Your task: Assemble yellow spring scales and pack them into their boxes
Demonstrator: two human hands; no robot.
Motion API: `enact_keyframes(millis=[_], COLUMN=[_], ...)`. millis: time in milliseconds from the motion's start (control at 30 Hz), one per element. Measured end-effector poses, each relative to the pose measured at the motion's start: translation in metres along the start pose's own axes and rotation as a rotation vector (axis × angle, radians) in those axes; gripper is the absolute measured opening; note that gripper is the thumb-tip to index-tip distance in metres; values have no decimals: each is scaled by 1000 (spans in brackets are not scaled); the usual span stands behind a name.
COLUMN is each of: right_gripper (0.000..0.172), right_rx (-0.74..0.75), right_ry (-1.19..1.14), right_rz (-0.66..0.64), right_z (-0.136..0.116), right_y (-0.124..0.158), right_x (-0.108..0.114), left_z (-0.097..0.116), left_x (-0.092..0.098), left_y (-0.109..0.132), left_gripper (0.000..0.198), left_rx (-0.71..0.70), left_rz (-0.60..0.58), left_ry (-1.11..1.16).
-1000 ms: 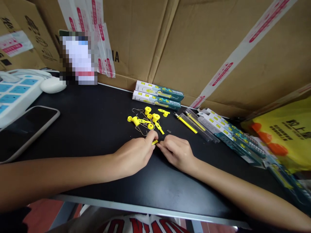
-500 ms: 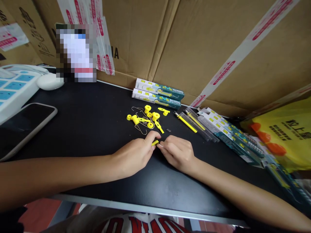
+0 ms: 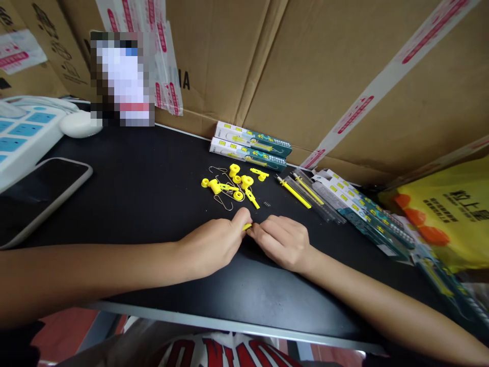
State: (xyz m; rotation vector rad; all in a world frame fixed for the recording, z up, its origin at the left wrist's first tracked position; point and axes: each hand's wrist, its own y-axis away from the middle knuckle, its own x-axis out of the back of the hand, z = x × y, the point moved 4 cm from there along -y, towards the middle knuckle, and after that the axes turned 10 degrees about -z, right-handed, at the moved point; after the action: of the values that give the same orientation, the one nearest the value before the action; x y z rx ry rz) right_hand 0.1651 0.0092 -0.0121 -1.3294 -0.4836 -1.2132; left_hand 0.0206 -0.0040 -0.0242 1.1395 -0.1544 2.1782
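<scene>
– Grip of the left hand (image 3: 214,247): how is it to be described?
– Thumb and forefinger are pressed together on a small yellow part (image 3: 247,227), which is pinched by its left end. The other fingers are curled under, and the hand is rested on the black table (image 3: 153,214).
– And the right hand (image 3: 282,242)?
– Its fingertips are bunched and closed on the right end of the same part, so the part is held between both hands, near the middle of the table. Whether anything else is held in those fingers cannot be told.
– What is laid about them?
– Just beyond the hands, a cluster of yellow plastic parts (image 3: 239,182) is scattered, with bent wire hooks (image 3: 223,203) mixed in and a tiny spring (image 3: 266,204) just right of it. Further back, two printed packs (image 3: 250,148) are laid side by side against the cardboard boxes (image 3: 305,66). To the right of the cluster, yellow rods in clear sleeves (image 3: 296,192) are spread out. Beyond those, a row of more packs (image 3: 362,209) is laid toward a yellow plastic bag (image 3: 451,214) at the far right.
– And on the left?
– A phone (image 3: 38,193) is laid face up near the left edge, well apart from the hands; behind it a white power strip (image 3: 19,137) and a white mouse (image 3: 80,124) are seen
</scene>
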Motion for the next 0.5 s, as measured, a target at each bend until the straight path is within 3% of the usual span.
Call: enact_keyframes(millis=[167, 367, 500], right_gripper=[19, 17, 15], right_rx=[-181, -331, -327], right_ry=[-285, -650, -712], right_rz=[-14, -8, -82], right_z=[9, 18, 25], right_y=[3, 2, 2], right_x=[-13, -16, -17], left_z=[-5, -5, -5], left_x=[5, 13, 17], left_y=[-4, -8, -7], left_gripper=[16, 10, 12], left_rx=[-52, 45, 57], left_rz=[47, 36, 20], left_ry=[180, 6, -57])
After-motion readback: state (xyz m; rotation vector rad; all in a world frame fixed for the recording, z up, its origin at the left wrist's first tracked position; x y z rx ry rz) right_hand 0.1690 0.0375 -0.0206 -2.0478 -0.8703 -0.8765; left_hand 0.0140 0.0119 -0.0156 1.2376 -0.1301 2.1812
